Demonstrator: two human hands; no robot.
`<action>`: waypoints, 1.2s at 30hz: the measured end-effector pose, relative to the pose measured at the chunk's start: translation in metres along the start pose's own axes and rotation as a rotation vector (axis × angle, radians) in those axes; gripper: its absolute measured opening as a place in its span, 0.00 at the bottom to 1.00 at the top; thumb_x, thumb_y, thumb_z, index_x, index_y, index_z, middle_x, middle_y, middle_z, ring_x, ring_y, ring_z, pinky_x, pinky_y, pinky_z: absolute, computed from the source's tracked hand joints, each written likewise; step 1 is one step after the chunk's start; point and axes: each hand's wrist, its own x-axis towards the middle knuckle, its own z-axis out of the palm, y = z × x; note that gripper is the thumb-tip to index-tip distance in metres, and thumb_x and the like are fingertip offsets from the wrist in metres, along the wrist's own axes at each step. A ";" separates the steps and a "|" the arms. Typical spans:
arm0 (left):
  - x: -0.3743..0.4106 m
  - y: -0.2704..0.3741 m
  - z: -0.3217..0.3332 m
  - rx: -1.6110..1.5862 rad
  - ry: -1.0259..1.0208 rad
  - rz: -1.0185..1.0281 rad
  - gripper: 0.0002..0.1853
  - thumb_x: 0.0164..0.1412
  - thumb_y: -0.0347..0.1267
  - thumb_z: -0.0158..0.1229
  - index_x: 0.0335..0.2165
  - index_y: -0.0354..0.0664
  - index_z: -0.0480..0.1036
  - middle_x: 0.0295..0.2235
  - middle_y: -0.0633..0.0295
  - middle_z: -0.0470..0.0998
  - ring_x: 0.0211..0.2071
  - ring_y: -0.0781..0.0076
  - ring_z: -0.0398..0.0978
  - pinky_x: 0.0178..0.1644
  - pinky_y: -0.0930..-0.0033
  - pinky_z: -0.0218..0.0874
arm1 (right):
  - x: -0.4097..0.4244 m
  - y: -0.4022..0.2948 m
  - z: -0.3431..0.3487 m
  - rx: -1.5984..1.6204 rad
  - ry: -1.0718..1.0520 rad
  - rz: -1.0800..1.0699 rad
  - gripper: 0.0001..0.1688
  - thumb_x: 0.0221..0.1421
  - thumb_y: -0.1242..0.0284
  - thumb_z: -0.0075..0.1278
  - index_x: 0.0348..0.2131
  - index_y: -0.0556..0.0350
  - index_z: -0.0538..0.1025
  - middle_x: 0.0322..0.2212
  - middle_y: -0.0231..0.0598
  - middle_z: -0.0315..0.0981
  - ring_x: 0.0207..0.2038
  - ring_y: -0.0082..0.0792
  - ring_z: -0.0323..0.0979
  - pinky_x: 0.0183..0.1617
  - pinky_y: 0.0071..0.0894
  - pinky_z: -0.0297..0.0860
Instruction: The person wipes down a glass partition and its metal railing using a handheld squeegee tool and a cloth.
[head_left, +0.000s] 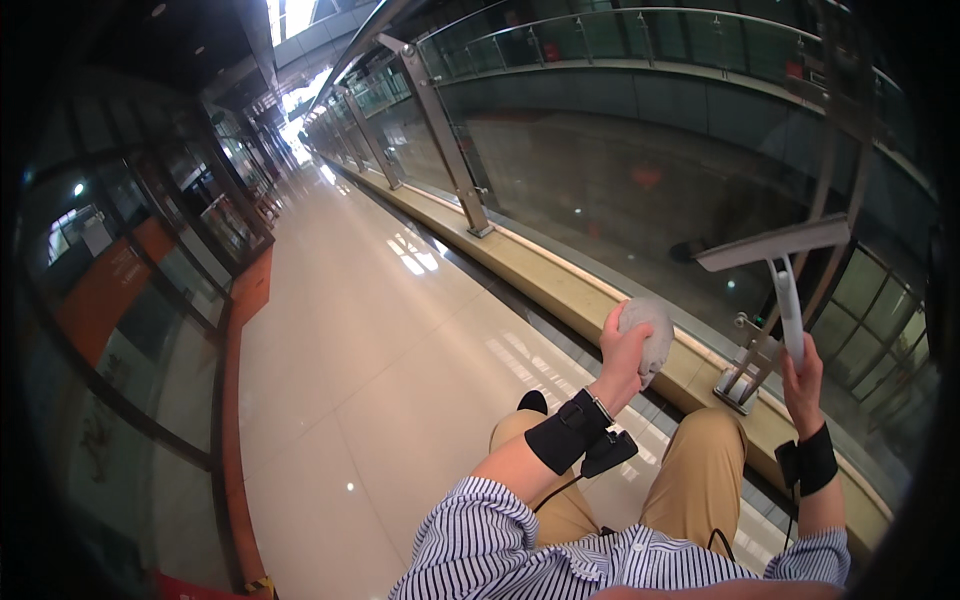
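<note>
A bunched grey cloth (651, 337) is in my left hand (622, 349), thumb and fingers wrapped around its near side. My right hand (802, 386) grips the pale handle of a window squeegee (789, 307) and holds it upright. Its wide blade head (776, 244) is raised in front of the glass balustrade panel (600, 180); whether the blade touches the glass I cannot tell. Below both hands runs the beige stone kerb (555, 292) that carries the balustrade. Black straps are around both my wrists.
Metal balustrade posts (450, 142) rise from the kerb, one base (735, 390) standing between my hands. My bent knees (705, 465) are close to the kerb. Glossy tiled floor (360, 360) stretches along the corridor. Glazed shopfronts (112, 285) with an orange base line the left.
</note>
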 end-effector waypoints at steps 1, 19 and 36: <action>0.002 0.006 -0.006 0.000 -0.006 -0.043 0.32 0.46 0.19 0.50 0.54 0.38 0.56 0.46 0.55 0.66 0.46 0.65 0.67 0.48 0.67 0.62 | 0.012 -0.012 0.016 -0.015 0.011 -0.047 0.10 0.55 0.76 0.46 0.38 0.61 0.67 0.22 0.32 0.62 0.26 0.21 0.59 0.29 0.23 0.60; 0.170 0.079 -0.129 0.204 0.142 0.172 0.33 0.42 0.18 0.52 0.52 0.36 0.59 0.48 0.53 0.66 0.48 0.62 0.66 0.51 0.65 0.59 | 0.127 -0.038 0.170 -0.123 -0.092 0.178 0.18 0.49 0.67 0.51 0.35 0.64 0.68 0.26 0.49 0.70 0.29 0.39 0.69 0.34 0.35 0.65; 0.260 0.176 -0.217 0.090 0.039 0.083 0.34 0.44 0.19 0.52 0.54 0.34 0.57 0.47 0.54 0.66 0.47 0.64 0.65 0.50 0.67 0.60 | 0.318 -0.145 0.375 -0.535 -0.103 -0.252 0.17 0.50 0.65 0.50 0.39 0.53 0.69 0.25 0.49 0.72 0.30 0.50 0.72 0.33 0.45 0.66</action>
